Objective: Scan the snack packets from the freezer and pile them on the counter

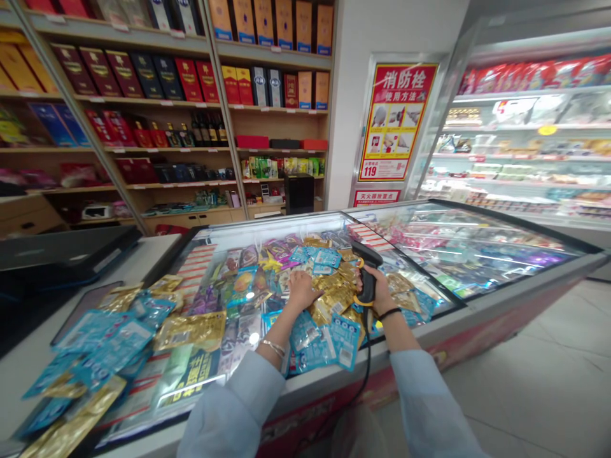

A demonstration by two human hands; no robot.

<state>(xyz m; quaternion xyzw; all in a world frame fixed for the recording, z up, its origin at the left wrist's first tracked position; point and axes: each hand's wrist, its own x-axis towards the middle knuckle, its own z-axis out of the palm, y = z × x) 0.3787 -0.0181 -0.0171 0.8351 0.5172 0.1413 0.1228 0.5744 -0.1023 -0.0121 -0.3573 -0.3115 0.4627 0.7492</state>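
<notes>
My right hand is wrapped around the grip of a black and yellow barcode scanner, held above a pile of packets. Its cable hangs down over the freezer's front edge. To the left, my left hand rests at the edge of the pile, its thumb stretched out and apart from the fingers. Gold foil packets lie between the two hands. Nearer to me are blue packets, and more blue packets lie beyond my left hand. The fingertips of that hand are partly hidden.
A glass-topped chest freezer holding colourful packages runs across the view. More blue packets and gold packets lie at the left, beside a black machine. Shelves of boxes stand behind; a lit refrigerated display is at right.
</notes>
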